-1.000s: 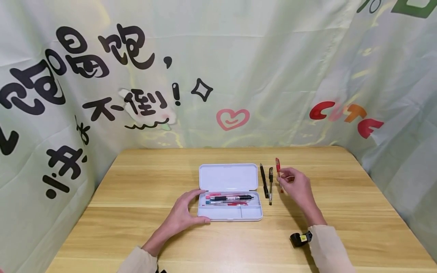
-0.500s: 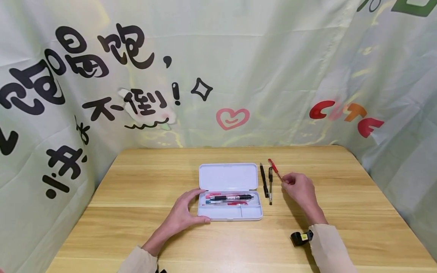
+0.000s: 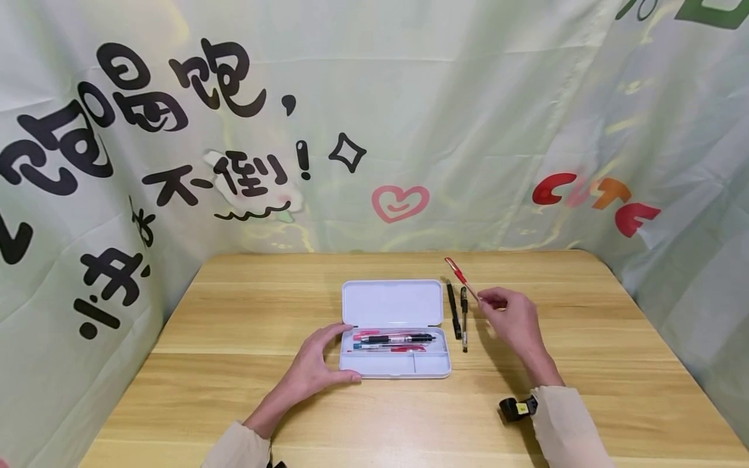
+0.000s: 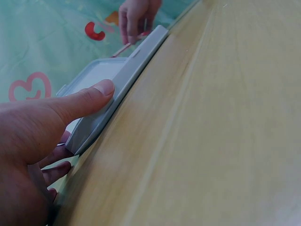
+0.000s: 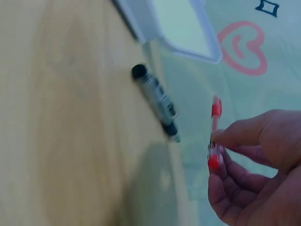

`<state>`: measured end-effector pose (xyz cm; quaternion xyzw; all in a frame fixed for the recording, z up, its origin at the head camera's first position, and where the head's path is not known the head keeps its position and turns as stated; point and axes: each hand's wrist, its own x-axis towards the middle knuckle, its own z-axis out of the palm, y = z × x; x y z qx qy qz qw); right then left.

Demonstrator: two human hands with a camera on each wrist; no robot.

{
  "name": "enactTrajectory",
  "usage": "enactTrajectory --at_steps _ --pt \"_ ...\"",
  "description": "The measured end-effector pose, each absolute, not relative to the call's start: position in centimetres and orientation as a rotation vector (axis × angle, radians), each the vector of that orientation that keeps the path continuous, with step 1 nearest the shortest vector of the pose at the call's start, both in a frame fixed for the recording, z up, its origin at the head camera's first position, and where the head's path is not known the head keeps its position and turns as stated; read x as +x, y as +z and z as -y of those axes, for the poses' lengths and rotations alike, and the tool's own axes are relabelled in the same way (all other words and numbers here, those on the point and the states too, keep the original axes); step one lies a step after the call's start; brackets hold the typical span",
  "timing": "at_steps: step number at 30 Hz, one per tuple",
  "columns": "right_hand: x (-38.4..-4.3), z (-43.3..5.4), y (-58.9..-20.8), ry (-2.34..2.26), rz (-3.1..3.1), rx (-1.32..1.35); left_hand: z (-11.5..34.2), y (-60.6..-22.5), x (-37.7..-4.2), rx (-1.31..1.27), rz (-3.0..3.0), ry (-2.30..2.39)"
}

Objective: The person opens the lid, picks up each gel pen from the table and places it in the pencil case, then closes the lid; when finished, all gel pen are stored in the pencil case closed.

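My right hand point(image 3: 515, 318) pinches a red pen point(image 3: 459, 272) between thumb and fingers, raised over the table with its red capped end pointing up and left. The right wrist view shows the thumb point(image 5: 223, 138) pressed on the barrel of the pen point(image 5: 216, 113). A white pencil case point(image 3: 374, 368) lies with its lid point(image 3: 392, 303) folded back. Thumb at the front edge and fingers round the left end, my left hand point(image 3: 316, 365) holds the case. Inside its rear compartment are several pens, among them a black one point(image 3: 404, 338) and a red one point(image 3: 409, 350).
Two black pens, a slimmer dark one point(image 3: 453, 311) and a clear-barrelled one point(image 3: 464, 322), lie on the wooden table point(image 3: 263, 292) between case and right hand. A printed curtain point(image 3: 456, 130) hangs behind the table. The right wrist carries a small black camera point(image 3: 517, 409).
The red pen has tilted from nearly upright to leaning left, its red end now above the black pens. My right hand shifted slightly; my left hand stays on the case.
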<state>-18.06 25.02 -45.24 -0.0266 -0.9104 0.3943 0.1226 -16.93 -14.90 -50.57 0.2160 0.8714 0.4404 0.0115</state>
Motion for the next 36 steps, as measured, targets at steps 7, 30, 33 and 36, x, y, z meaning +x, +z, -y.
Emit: enactTrajectory --at_steps 7,30,33,36 --pt "-18.1 -23.0 -43.8 1.204 2.589 0.111 14.9 -50.6 -17.0 0.655 -2.711 1.377" --pt "-16.9 -16.7 -45.3 1.181 2.781 0.752 14.9 -50.3 -17.0 0.656 -2.721 1.363" --pt "-16.8 -16.4 -45.6 1.161 2.794 0.792 14.9 -50.3 -16.9 0.654 -2.711 1.376" --pt "-16.7 -16.2 -45.8 1.129 2.801 0.813 14.9 -50.3 -16.9 0.66 -2.71 1.384"
